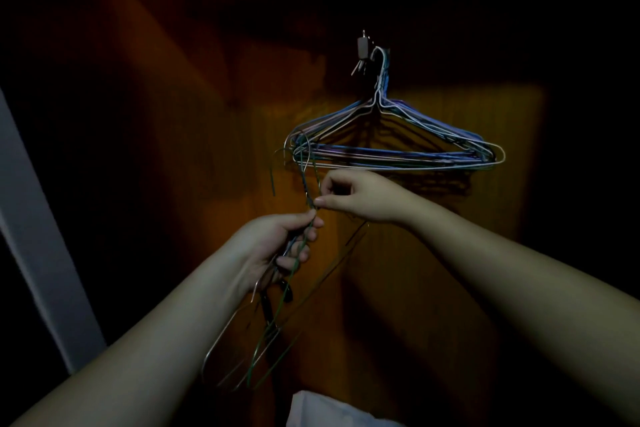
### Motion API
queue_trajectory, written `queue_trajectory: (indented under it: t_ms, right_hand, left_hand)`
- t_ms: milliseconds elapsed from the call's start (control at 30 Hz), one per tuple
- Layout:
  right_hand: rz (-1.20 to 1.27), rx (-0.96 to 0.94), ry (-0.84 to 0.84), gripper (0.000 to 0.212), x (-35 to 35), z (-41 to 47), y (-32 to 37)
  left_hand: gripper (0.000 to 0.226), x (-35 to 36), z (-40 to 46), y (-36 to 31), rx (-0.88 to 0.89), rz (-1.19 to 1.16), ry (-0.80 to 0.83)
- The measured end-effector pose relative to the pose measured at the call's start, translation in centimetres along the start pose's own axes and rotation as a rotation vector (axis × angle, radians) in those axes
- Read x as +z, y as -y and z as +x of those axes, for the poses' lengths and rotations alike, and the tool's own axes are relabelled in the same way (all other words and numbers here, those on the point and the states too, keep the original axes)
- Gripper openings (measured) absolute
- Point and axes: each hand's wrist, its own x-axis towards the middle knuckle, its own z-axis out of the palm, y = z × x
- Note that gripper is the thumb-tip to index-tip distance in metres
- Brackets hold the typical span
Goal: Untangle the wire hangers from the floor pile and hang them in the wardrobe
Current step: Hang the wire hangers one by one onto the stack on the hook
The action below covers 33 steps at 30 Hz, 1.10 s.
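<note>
Several wire hangers [391,146], blue, white and pale pink, hang together from a small hook [381,54] on the brown wooden wardrobe panel [433,288]. Below and left of them, my left hand [277,250] grips a tangled bunch of wire hangers [266,329] by their necks; their bodies dangle down past my forearm and their hooks rise above my fist. My right hand [356,196] pinches the neck of one green hanger [310,184] just above my left fist. The scene is very dark.
A small bunch of keys [362,52] hangs beside the hook. A pale grey upright edge [38,218] runs down the left side. Something white [332,409] lies at the bottom middle. Dark wardrobe space surrounds the lit panel.
</note>
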Motion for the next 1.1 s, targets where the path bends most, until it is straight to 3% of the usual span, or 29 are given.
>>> queue_trajectory:
  t_ms: [533, 700, 800, 1100]
  right_hand:
    - [-0.156, 0.168, 0.004, 0.010, -1.0, 2.0, 1.0]
    - [-0.096, 0.236, -0.048, 0.017, -1.4, 2.3, 0.0]
    - [-0.030, 0.241, -0.077, 0.009, -2.5, 2.2, -0.9]
    - [0.076, 0.302, -0.132, 0.016, -3.6, 0.6, -2.1]
  left_hand:
    - [0.020, -0.2, 1.0, 1.0, 0.084, 0.081, 0.038]
    - [0.021, -0.7, 1.0, 1.2, 0.070, 0.087, 0.067]
    - [0.019, -1.6, 1.0, 1.3, 0.051, 0.089, 0.098]
    - [0.017, -4.7, 1.6, 2.2, 0.001, -0.056, -0.016]
